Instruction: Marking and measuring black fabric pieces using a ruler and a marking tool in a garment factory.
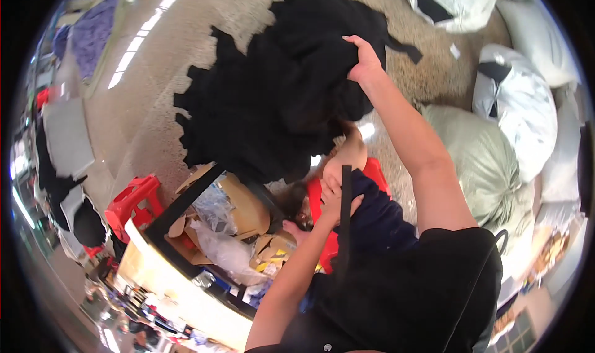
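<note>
A large heap of black fabric (279,74) with jagged, notched edges lies in front of me, mostly on the floor. My right hand (365,60) reaches over its right side. Thumb and forefinger are spread apart there, with black cloth showing between them; the other fingers are partly hidden. Close to my body, my left hand (336,199) is closed around a narrow black strip (346,229) that hangs down past it over my dark blue shorts (384,220). The left fingertips show on the strip's right side.
A red plastic stool (133,204) stands at the left, near a cardboard box (242,207) with clear plastic bags (223,251). A bright tabletop (180,285) is at lower left. White sacks (517,99) and a grey-green sack (474,161) line the right.
</note>
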The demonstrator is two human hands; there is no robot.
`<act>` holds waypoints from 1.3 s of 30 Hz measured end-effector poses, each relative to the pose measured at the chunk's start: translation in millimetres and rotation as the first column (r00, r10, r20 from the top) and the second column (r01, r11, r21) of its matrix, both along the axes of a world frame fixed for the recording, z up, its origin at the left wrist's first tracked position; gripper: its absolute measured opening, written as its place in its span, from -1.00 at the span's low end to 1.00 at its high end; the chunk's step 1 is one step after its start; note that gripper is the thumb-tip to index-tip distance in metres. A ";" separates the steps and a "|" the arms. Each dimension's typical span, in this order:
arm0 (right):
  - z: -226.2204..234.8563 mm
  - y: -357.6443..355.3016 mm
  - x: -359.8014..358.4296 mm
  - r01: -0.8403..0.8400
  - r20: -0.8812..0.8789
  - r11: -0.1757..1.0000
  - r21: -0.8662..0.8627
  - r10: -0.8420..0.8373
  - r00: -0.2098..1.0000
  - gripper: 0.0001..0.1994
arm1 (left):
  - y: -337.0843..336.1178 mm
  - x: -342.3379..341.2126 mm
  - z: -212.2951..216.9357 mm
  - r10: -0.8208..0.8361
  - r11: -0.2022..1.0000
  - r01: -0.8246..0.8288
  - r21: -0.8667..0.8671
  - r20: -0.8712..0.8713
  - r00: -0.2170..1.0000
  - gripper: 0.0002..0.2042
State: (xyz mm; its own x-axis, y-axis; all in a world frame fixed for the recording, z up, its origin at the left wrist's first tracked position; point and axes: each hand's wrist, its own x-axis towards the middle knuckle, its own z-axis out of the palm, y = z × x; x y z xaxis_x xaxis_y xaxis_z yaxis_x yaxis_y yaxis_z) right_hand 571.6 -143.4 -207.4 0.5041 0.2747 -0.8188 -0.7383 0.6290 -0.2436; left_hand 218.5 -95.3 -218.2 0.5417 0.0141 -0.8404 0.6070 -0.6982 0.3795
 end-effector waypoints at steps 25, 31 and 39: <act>458.0 -53.9 -380.6 -0.751 0.844 0.527 0.398 0.112 0.525 -0.60 | 9.0 -169.0 419.8 0.892 -0.381 0.505 -0.775 -0.164 0.421 -0.01; 458.4 -56.1 -538.7 -0.820 0.950 0.530 0.215 0.080 0.301 -0.52 | 18.2 -282.1 464.2 0.941 -0.325 0.366 -0.872 -0.259 0.218 -0.66; 451.3 -60.8 -683.4 -0.788 0.990 0.610 0.083 -0.141 -0.006 -0.44 | 35.2 -379.3 518.5 0.936 -0.083 0.346 -0.935 0.046 0.349 -0.80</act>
State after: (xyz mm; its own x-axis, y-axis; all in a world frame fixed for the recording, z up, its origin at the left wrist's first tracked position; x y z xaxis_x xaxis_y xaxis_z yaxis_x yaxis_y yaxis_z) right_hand -111.8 -204.2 243.9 0.2851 0.7346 0.6157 -0.3412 0.6780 -0.6510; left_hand -160.8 -60.1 300.3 0.9261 0.2182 0.3079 -0.3598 0.7562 0.5465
